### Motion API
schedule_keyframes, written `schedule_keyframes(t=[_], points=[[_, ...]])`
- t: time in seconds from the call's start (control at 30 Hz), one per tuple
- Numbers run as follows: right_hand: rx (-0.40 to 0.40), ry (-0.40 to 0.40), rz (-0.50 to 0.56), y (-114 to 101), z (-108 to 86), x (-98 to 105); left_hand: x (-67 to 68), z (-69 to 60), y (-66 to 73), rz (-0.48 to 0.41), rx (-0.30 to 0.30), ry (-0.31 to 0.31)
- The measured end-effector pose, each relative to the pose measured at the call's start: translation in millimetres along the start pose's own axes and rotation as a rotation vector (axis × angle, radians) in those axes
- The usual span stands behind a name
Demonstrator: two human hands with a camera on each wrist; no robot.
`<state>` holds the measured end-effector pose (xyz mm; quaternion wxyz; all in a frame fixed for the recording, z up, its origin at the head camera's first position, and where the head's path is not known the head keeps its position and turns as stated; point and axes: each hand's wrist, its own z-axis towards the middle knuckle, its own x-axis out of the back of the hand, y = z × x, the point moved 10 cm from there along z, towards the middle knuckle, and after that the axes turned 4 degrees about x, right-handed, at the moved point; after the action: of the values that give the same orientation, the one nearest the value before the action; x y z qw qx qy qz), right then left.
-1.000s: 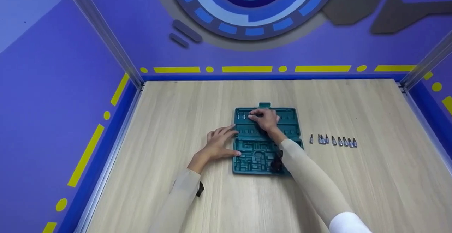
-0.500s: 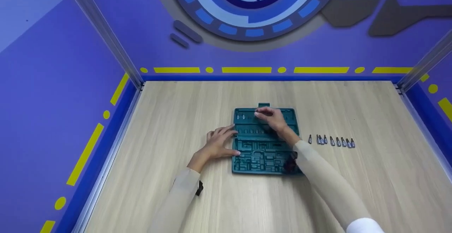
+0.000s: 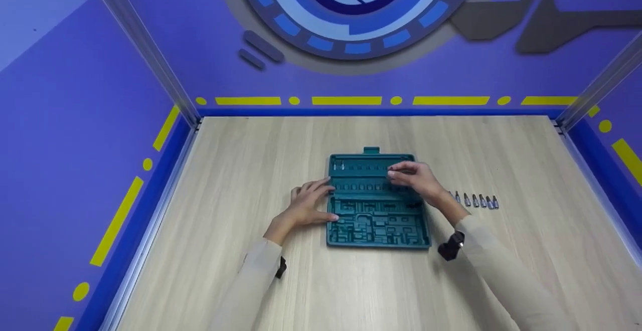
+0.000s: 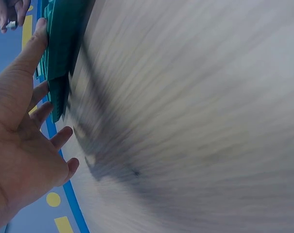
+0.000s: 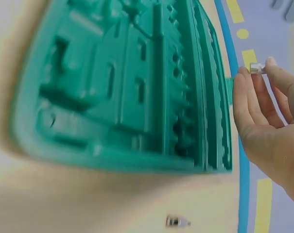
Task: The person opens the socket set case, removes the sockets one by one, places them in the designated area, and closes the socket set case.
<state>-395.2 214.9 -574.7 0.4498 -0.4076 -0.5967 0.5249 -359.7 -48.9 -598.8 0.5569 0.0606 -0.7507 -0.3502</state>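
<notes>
A green plastic tool case (image 3: 378, 195) lies open and flat on the table. My left hand (image 3: 305, 205) rests against its left edge, fingers spread and thumb on the rim. Above the right part of the lid, my right hand (image 3: 419, 179) pinches a small silver bit socket (image 5: 257, 68) between thumb and fingertips. Two bit sockets (image 3: 342, 165) sit in the lid's upper row, at its left end. More bit sockets (image 3: 475, 200) stand in a line on the table to the right, partly hidden by the right hand.
The case's latch tab (image 3: 371, 150) sticks out at the far side. The wooden table (image 3: 251, 160) meets a blue printed wall (image 3: 351, 83) at the back. Metal frame posts (image 3: 145, 45) stand at the corners.
My right hand has moved right, from over the lid's upper left slots to its right side, uncovering the middle of the case. The left hand has stayed on the edge.
</notes>
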Motion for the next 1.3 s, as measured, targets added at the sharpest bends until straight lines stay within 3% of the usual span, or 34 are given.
schedule_keyframes(t=[0.23, 0.47, 1.3], points=[[-0.052, 0.014, -0.036, 2.2, -16.7, 20.6, 1.8, -0.2, 1.6, -0.006, -0.003, -0.001], [-0.050, 0.034, -0.076, -4.2, -28.9, 39.2, 1.1, -1.2, 0.3, -0.010, 0.004, -0.005], [-0.123, 0.010, -0.035, 1.3, -67.8, 89.3, -1.7, -2.6, 2.2, -0.025, -0.008, -0.016]])
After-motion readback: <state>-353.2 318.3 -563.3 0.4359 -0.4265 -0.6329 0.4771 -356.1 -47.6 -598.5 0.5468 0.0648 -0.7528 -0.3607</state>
